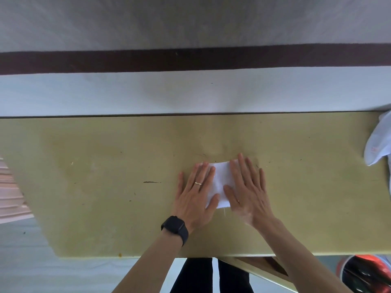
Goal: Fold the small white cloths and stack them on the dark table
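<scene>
A small white cloth (220, 180) lies flat on the olive-yellow table (95, 166), a little right of the middle. My left hand (195, 193), with a ring and a black watch on the wrist, presses flat on the cloth's left part. My right hand (247, 187) presses flat on its right part. Fingers of both hands are straight and spread. Only a strip of the cloth shows between the hands.
A heap of white cloth (378, 140) sits at the table's right edge. A wall with a dark stripe (190, 60) runs behind the table. A red and black object (366, 273) lies below the front right corner. My legs stand under the front edge.
</scene>
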`<state>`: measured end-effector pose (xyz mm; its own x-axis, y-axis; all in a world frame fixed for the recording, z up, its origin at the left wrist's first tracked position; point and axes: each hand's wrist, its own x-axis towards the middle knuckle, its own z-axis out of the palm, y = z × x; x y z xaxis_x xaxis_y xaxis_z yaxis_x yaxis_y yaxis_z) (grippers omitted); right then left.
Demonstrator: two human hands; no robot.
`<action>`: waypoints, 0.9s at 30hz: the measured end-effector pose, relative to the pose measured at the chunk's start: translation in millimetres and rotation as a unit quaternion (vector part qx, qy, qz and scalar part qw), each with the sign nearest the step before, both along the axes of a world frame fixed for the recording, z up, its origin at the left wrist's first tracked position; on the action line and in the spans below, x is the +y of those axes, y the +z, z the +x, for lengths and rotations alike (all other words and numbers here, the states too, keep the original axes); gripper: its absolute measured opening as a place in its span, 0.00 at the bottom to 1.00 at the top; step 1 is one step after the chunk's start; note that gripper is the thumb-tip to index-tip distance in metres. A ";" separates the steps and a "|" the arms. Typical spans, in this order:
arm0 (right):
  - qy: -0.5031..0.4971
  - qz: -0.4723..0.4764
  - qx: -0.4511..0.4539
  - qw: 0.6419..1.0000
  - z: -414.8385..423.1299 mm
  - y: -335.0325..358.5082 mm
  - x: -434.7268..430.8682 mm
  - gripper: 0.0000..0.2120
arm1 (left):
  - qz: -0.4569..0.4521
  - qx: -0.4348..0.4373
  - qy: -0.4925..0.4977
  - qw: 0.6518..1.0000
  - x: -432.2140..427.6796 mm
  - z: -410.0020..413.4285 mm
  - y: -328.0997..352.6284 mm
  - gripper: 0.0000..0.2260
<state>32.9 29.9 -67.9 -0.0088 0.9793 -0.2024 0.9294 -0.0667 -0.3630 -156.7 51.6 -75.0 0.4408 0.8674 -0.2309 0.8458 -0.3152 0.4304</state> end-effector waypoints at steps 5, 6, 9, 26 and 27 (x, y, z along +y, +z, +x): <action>-0.270 -0.007 0.106 0.957 -1.2 30.4 3.2 0.27 | -0.011 -0.018 0.239 0.971 4.3 10.9 31.0 0.25; -0.295 -0.033 0.114 0.948 -1.6 31.6 6.7 0.26 | -0.044 -0.012 0.286 0.957 8.4 15.6 37.2 0.23; -0.324 -0.088 0.125 0.934 -5.1 33.7 20.7 0.23 | -0.121 0.013 0.341 0.932 21.6 30.3 47.4 0.19; -0.351 -0.164 0.328 0.861 0.0 48.6 34.3 0.10 | -0.250 -0.233 0.503 0.794 33.4 40.3 66.1 0.09; -0.350 -0.153 0.351 0.855 2.3 53.3 32.6 0.10 | -0.254 -0.268 0.507 0.779 32.3 37.5 72.6 0.12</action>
